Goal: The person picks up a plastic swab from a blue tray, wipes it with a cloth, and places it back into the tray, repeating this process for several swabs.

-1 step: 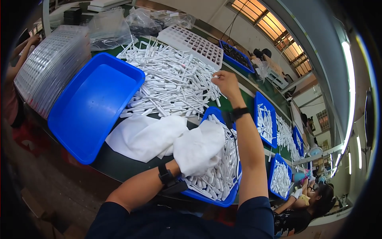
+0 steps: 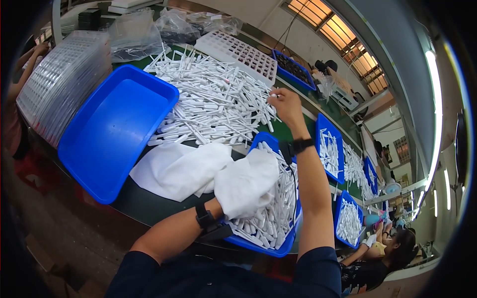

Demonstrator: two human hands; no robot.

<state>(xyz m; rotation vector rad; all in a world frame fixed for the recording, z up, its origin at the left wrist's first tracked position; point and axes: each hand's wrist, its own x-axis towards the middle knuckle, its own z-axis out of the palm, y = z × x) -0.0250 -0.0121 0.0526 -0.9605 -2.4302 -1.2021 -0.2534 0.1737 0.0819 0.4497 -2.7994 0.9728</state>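
- Heap of white stick pcs on desk.
- R hand: just R of heap, fingertips narrow, pinching small white bit.
- L hand: on near side of heap, covered by white cloth; grip hidden, can't tell.
- Blue tray w/ more white pcs: near side of heap, partly under cloth.
- Bigger blue tray: L of heap.
- Perforated white rack: behind heap.

A white tube glares at right, and the far window glows amber; the near-left floor is dim. Fisheye curvature bends straight edges (the rim goes black), and the left blue tray shines softly.
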